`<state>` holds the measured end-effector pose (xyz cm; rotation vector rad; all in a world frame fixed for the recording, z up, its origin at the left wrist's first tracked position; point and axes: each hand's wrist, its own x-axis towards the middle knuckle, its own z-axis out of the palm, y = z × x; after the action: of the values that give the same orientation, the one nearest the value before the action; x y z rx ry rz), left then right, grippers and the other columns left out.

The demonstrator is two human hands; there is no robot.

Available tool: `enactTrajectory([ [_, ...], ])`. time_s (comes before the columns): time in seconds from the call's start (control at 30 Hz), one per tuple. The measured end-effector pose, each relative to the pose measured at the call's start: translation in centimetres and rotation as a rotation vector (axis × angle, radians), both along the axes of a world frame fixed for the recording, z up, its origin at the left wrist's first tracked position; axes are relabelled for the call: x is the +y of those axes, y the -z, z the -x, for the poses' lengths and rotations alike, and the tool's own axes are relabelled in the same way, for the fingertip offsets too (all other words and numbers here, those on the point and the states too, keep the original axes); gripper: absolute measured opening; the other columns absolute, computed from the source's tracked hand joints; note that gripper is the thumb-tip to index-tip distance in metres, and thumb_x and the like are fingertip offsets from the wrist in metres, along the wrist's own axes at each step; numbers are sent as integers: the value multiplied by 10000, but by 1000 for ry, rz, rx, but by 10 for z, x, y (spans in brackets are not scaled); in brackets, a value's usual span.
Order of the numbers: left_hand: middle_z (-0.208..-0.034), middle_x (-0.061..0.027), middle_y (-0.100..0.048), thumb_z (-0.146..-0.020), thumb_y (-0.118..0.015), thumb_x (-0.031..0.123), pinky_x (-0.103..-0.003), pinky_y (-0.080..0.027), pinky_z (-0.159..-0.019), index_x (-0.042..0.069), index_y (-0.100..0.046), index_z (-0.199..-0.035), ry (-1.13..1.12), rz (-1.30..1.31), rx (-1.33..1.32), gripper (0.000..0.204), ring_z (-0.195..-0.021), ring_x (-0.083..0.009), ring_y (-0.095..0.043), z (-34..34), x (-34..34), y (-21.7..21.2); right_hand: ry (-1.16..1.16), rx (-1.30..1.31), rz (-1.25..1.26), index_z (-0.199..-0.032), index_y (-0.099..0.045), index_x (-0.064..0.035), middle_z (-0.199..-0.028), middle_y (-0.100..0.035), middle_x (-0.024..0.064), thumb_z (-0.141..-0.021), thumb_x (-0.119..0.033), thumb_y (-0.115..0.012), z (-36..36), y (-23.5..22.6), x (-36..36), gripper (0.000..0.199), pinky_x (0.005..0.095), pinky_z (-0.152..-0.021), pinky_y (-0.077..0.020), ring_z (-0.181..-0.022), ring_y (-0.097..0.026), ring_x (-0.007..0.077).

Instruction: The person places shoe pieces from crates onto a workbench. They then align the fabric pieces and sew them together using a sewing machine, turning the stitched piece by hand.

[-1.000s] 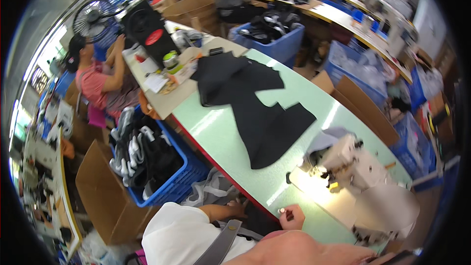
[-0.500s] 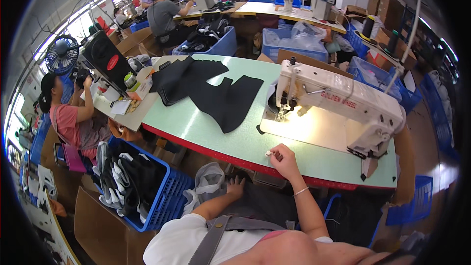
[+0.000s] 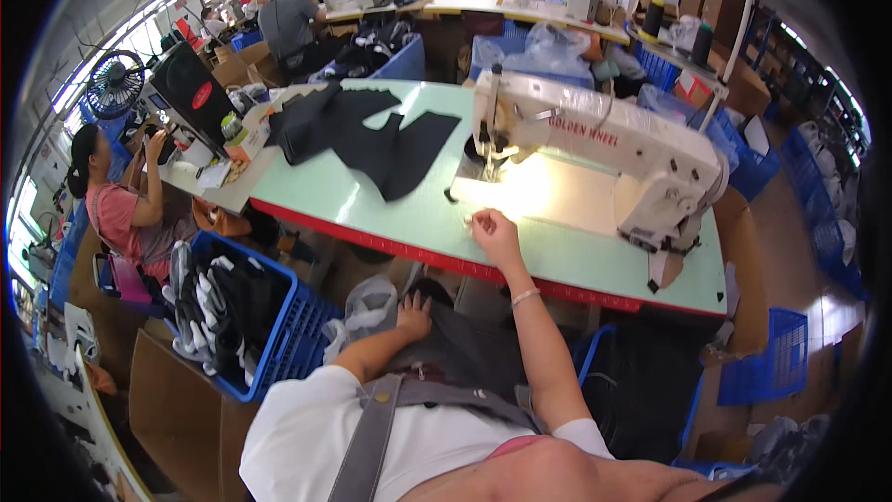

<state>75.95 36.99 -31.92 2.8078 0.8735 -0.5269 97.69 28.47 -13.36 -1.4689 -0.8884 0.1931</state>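
Over the near edge of the green sewing table (image 3: pixel 372 223), my right hand (image 3: pixel 497 238) pinches a small white round thing (image 3: pixel 469 220), too small to name. Just beyond it stands a white sewing machine (image 3: pixel 595 144), its lamp lighting the plate under the needle. My left hand (image 3: pixel 413 318) lies flat with fingers apart on the dark grey cloth over my lap. Black cut fabric pieces (image 3: pixel 409 153) lie overlapping on the table, left of the machine.
Left of my lap stands a blue basket (image 3: pixel 295 325) of black and white pieces, beside a cardboard box (image 3: pixel 177 400). A dark-filled blue bin (image 3: pixel 641 390) sits at my right. A person in pink (image 3: pixel 121 223) works at the left, near a fan (image 3: pixel 116 84).
The view has shifted, so the table and machine sit higher and more to the left. My right hand still pinches the small white thing; my left hand stays on my lap.
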Motion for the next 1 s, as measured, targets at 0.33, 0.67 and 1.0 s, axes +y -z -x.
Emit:
enactTrajectory([
  [0.33, -1209, -174, -582, -820, -512, 361, -554, -249, -1070, 85, -615, -1177, 419, -216, -149, 463, -1229, -332, -467, 0, -27, -36, -22, 30, -19, -845, -636, 0, -722, -648, 74, -764, -80, -667, 1, -3, 0, 118, 258, -572, -473, -575, -561, 113],
  [0.67, -882, -170, -695, -888, -407, 416, -457, -409, -884, 68, -712, -898, 361, 106, 160, 463, -848, -308, -672, -5, -27, -16, -14, 95, 39, -847, -631, 7, -717, -629, 47, -774, -52, -640, 3, -6, -2, 94, 228, -559, -448, -587, -530, 71],
  [1.0, -965, -176, -686, -867, -448, 337, -462, -503, -805, 63, -689, -954, 308, 262, 17, 374, -896, -332, -670, 6, -23, -4, -113, 364, -50, -949, -583, 16, -786, -632, 35, -850, 5, -564, 2, -9, -11, 101, 219, -599, -482, -638, -566, 69],
])
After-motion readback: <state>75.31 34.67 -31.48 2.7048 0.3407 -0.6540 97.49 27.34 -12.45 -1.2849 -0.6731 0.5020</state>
